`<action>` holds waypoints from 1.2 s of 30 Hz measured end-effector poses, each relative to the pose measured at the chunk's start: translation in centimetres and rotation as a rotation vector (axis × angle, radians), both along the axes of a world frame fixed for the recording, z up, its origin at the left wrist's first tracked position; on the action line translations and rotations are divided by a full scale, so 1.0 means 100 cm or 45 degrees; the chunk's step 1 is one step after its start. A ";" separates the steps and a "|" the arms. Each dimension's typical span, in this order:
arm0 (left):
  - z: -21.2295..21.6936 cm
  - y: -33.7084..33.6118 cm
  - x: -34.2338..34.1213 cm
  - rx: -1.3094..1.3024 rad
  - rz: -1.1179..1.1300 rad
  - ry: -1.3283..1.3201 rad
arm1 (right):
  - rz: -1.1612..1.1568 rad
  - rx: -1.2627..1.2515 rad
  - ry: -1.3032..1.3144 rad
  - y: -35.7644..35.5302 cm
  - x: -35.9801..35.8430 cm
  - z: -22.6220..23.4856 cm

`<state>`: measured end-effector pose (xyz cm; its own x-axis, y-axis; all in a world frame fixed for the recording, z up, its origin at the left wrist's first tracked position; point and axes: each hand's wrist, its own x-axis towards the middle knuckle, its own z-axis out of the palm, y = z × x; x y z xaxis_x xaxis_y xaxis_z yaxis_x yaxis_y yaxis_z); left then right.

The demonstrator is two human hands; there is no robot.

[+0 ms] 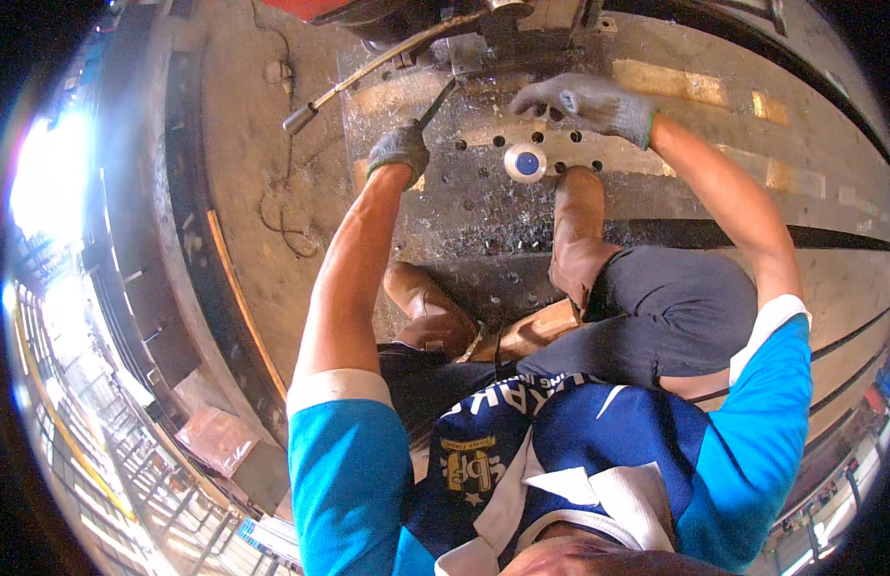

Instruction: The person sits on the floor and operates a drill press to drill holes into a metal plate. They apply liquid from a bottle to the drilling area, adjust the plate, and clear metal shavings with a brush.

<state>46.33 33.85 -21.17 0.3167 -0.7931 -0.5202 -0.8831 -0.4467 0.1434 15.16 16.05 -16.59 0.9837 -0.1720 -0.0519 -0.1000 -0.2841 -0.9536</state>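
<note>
My left hand point(401, 152), in a grey knit glove, is closed round a slim dark pointed tool point(437, 105), its kind unclear. The tip slants up and to the right over a metal plate point(503, 206) littered with shavings. To its right, my gloved right hand point(589, 104) reaches in over the plate, its fingers stretched to the left and apart, with nothing visible in them. Several round holes point(537, 137) show in the plate just below that hand. Among them stands a round silvery thing with a blue centre point(526, 163), close to my boot.
Beyond my left hand slants a metal lever point(387, 63) with a dark end grip, joined to machinery at the top. A thin cable point(288, 173) lies on the left. My brown boots point(577, 216) rest near the plate, and a wooden piece point(529, 332) lies between my legs.
</note>
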 end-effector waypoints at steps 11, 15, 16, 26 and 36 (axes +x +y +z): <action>-0.045 -0.013 0.017 -0.274 1.122 1.400 | -0.064 -0.084 0.235 -0.015 -0.038 -0.031; -0.066 -0.001 -0.043 0.128 0.830 0.740 | -0.101 -0.191 0.187 -0.009 -0.038 -0.023; -0.070 0.003 -0.042 0.099 0.764 0.606 | -0.107 -0.243 0.193 -0.009 -0.035 -0.024; -0.022 0.065 -0.019 0.309 -0.029 0.109 | -0.065 -0.274 0.191 -0.018 -0.034 -0.008; -0.035 0.010 0.003 -0.407 1.132 1.041 | -0.149 -0.233 0.076 -0.030 -0.046 -0.067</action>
